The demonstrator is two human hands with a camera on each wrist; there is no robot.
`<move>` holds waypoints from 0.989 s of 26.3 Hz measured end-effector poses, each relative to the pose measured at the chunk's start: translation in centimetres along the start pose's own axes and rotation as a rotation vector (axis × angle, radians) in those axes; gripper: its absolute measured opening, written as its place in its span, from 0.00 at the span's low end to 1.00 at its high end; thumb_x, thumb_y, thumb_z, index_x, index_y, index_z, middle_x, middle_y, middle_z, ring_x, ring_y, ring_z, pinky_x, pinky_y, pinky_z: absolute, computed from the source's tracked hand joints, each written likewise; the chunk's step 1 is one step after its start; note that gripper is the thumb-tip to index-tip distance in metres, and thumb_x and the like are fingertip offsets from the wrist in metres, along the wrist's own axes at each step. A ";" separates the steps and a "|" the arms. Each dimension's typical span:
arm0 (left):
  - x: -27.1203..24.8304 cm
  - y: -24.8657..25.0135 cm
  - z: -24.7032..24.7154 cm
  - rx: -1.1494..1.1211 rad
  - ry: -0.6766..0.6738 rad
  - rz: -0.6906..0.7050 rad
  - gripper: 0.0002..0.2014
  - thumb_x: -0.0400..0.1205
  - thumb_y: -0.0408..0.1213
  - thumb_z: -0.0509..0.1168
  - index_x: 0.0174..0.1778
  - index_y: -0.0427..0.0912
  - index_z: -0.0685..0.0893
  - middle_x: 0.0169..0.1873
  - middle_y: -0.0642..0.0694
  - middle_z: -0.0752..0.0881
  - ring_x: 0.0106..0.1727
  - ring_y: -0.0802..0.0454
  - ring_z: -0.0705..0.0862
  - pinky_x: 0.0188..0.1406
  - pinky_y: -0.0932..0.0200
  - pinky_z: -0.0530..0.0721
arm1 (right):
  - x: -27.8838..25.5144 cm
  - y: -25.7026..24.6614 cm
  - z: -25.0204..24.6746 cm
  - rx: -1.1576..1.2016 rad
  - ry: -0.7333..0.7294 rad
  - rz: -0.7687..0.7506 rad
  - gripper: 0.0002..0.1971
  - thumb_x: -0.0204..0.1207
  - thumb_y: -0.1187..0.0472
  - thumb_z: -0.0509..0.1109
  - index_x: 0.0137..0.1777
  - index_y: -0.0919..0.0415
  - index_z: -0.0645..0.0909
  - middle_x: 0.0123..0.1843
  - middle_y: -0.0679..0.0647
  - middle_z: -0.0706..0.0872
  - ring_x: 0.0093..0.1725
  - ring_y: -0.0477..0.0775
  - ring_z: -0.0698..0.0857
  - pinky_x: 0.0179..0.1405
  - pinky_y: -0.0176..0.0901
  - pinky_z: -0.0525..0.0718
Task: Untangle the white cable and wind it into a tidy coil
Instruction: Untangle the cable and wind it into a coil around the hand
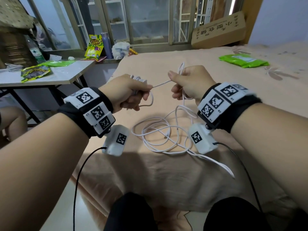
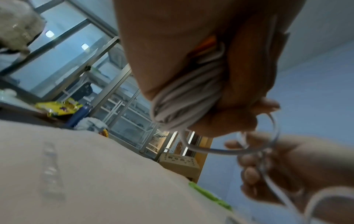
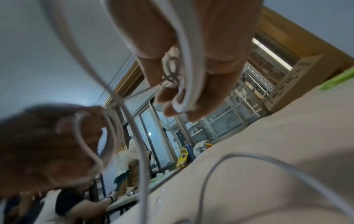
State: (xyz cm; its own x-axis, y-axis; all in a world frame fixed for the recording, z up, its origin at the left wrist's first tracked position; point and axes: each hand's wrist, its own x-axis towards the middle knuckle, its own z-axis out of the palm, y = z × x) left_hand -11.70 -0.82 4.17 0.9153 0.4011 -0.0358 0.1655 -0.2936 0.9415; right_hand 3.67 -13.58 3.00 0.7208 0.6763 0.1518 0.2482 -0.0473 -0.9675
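Seen from the head: bed [image 1: 166,172] under a peach sheet, with loose tangled cable [image 1: 160,130] on it between the wrists; a taut piece ran from the left hand [image 1: 126,92] to the right hand [image 1: 188,84]. Only in the left wrist view: several wound turns of cable [image 2: 184,98] gripped in curled fingers [image 2: 235,118]. Only in the right wrist view: a folded loop [image 3: 182,84] pinched in the fingertips [image 3: 168,97]. Behind were a window [image 1: 141,20], a box [image 1: 218,30] with unreadable print, a table [image 1: 55,74] and a green pack [image 1: 241,60].

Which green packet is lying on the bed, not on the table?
The green packet far right lies on the bed, beyond the right hand. The other green bag lies on the side table at left.
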 end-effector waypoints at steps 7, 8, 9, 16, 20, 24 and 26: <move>-0.3 3.2 -0.3 -0.502 0.058 0.111 0.17 0.86 0.43 0.53 0.31 0.43 0.73 0.09 0.54 0.63 0.09 0.58 0.56 0.24 0.63 0.71 | -1.4 -0.8 2.2 -0.365 -0.155 -0.210 0.17 0.83 0.54 0.59 0.45 0.65 0.85 0.24 0.57 0.82 0.18 0.52 0.77 0.24 0.40 0.73; 0.0 3.2 -0.4 -0.500 0.120 0.102 0.18 0.86 0.43 0.54 0.31 0.44 0.73 0.10 0.54 0.63 0.10 0.58 0.57 0.24 0.63 0.71 | -1.6 -1.0 2.4 -0.344 -0.196 -0.192 0.20 0.83 0.51 0.59 0.44 0.65 0.86 0.20 0.55 0.78 0.19 0.53 0.75 0.26 0.41 0.72; 0.2 2.9 -0.5 -0.466 0.192 0.089 0.18 0.87 0.43 0.54 0.30 0.44 0.73 0.10 0.54 0.63 0.10 0.57 0.57 0.24 0.63 0.71 | -1.9 -1.3 2.4 -0.337 -0.231 -0.183 0.22 0.82 0.47 0.61 0.43 0.66 0.87 0.18 0.53 0.76 0.20 0.53 0.75 0.27 0.41 0.72; 1.4 0.4 0.0 0.034 0.614 0.012 0.17 0.83 0.39 0.64 0.27 0.38 0.81 0.08 0.51 0.69 0.09 0.54 0.65 0.23 0.61 0.74 | -2.4 -1.8 1.5 -0.637 -0.385 -0.311 0.30 0.69 0.57 0.79 0.72 0.51 0.77 0.62 0.48 0.85 0.20 0.28 0.77 0.31 0.31 0.78; 1.4 -0.6 -0.5 0.181 0.651 -0.052 0.15 0.80 0.36 0.66 0.27 0.38 0.84 0.08 0.52 0.71 0.10 0.55 0.68 0.23 0.59 0.77 | -2.5 -2.3 1.6 -0.471 -0.221 -0.297 0.10 0.81 0.54 0.67 0.52 0.58 0.87 0.34 0.55 0.90 0.24 0.48 0.85 0.37 0.46 0.87; 0.6 -0.4 -0.5 0.147 0.581 -0.038 0.14 0.81 0.35 0.66 0.29 0.36 0.85 0.08 0.51 0.70 0.10 0.55 0.66 0.19 0.63 0.77 | -1.9 -2.5 1.0 -0.731 -0.091 -0.332 0.16 0.73 0.44 0.73 0.48 0.57 0.86 0.44 0.47 0.85 0.47 0.50 0.83 0.49 0.42 0.79; 0.3 0.1 -0.4 0.099 0.568 -0.022 0.15 0.81 0.36 0.66 0.29 0.36 0.84 0.08 0.51 0.69 0.10 0.55 0.64 0.19 0.64 0.77 | -2.0 -2.1 1.0 -0.801 -0.123 -0.283 0.19 0.68 0.44 0.77 0.53 0.56 0.85 0.50 0.48 0.83 0.52 0.50 0.81 0.49 0.40 0.75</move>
State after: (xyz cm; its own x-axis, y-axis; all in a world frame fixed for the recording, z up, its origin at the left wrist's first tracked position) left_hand -11.59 -0.41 4.43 0.5751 0.8029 0.1567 0.2406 -0.3491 0.9057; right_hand 1.11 -14.09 4.53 0.4986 0.8138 0.2985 0.8238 -0.3377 -0.4552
